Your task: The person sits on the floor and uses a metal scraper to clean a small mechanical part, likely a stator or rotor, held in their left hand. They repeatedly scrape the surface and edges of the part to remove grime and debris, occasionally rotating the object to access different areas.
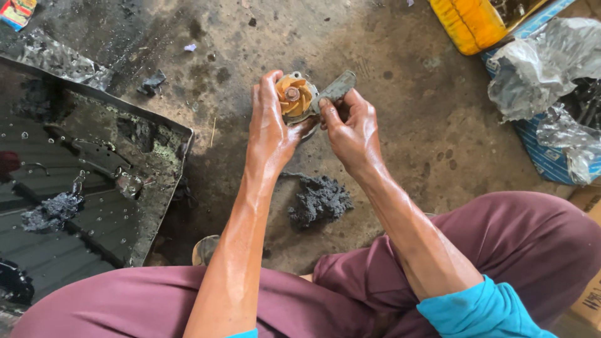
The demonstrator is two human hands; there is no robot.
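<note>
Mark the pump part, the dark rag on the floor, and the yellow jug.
pump part (294, 97), head view, on its orange impeller
dark rag (319, 200), head view, middle of the clump
yellow jug (469, 22), head view, on its side wall

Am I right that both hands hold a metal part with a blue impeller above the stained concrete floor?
Not quite: the head view shows the impeller is orange, not blue. The left hand and right hand do hold the metal part above the stained concrete floor.
</note>
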